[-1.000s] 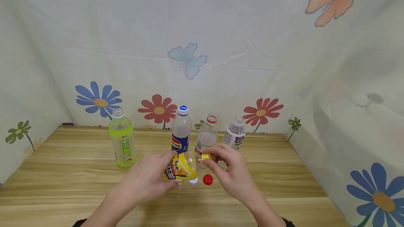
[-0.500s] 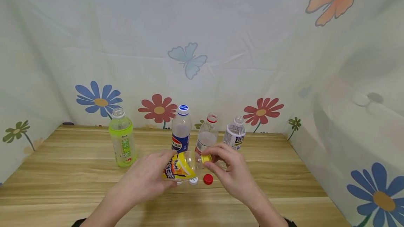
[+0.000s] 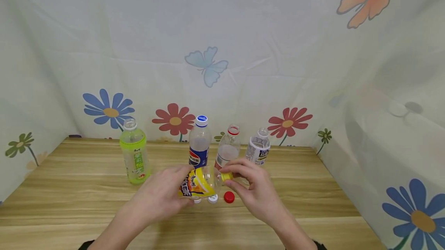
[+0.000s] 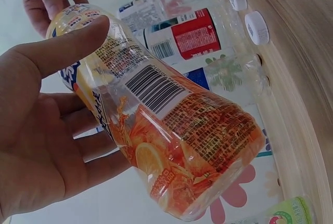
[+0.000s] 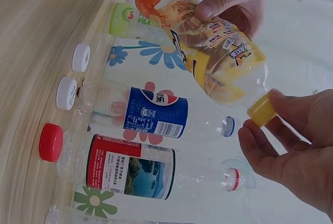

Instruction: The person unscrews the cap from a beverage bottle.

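Note:
Held tilted above the table, a clear plastic bottle (image 5: 208,47) has a yellow and orange label with lemon slices and a barcode. My left hand (image 3: 161,194) grips it round the body, thumb on one side, fingers on the other. At its neck is a yellow cap (image 5: 261,110), pinched between the thumb and fingers of my right hand (image 3: 255,188). The left wrist view shows the bottle's base (image 4: 223,193) pointing away from the right hand. Below the bottle, a red cap (image 3: 229,197) and two white caps (image 5: 66,93) lie on the wooden table.
Behind the hands stand a blue-capped cola bottle (image 3: 200,142), an uncapped bottle with a red neck ring (image 3: 228,149) and an uncapped clear bottle (image 3: 259,147). An uncapped green-labelled bottle (image 3: 135,153) stands left on the table (image 3: 83,188). A flowered curtain (image 3: 146,49) surrounds the table.
The yellow cap has turned slightly at the bottle's neck, with the right fingers shifting a little on it. The left hand and the bottle have barely moved.

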A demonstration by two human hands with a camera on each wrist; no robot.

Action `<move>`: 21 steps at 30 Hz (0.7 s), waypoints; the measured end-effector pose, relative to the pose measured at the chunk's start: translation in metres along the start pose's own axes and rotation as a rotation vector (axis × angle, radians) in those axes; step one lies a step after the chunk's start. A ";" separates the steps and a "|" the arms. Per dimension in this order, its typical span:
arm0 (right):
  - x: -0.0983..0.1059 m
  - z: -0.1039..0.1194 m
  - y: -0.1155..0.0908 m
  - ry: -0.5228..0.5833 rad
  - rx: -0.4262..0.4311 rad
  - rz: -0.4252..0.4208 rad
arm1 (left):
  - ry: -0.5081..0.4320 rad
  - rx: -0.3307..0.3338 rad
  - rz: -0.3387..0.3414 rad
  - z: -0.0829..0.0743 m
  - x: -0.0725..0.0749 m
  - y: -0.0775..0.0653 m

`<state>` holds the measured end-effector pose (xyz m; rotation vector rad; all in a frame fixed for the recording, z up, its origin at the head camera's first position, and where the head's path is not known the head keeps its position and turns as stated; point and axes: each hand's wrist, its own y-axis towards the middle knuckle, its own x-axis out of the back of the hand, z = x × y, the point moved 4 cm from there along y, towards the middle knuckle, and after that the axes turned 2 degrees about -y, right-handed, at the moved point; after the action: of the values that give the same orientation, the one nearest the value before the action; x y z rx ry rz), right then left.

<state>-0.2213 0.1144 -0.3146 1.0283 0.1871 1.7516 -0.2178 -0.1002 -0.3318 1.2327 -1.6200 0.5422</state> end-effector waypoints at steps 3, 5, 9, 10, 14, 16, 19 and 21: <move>0.000 0.000 0.000 -0.004 -0.004 0.008 | 0.003 -0.003 0.001 0.000 0.000 0.000; 0.000 0.000 0.000 -0.003 -0.010 0.012 | 0.002 -0.004 0.004 0.001 0.000 0.000; 0.000 0.000 0.000 0.011 -0.009 0.010 | -0.004 -0.003 0.014 0.001 0.000 0.000; 0.000 0.000 0.000 0.016 -0.004 0.009 | -0.006 -0.004 0.016 0.001 0.000 0.000; 0.000 0.002 0.000 0.026 0.034 0.000 | -0.008 -0.011 0.021 0.001 0.000 0.001; 0.000 0.002 -0.001 0.027 0.050 -0.001 | -0.008 -0.013 0.022 0.001 -0.001 0.001; -0.001 0.002 -0.001 0.030 0.050 0.002 | -0.009 -0.012 0.025 0.001 -0.001 0.001; -0.001 0.002 -0.001 0.032 0.048 0.005 | -0.011 -0.010 0.027 0.001 -0.001 0.001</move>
<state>-0.2194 0.1134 -0.3141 1.0364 0.2474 1.7765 -0.2189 -0.1008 -0.3328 1.2099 -1.6493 0.5443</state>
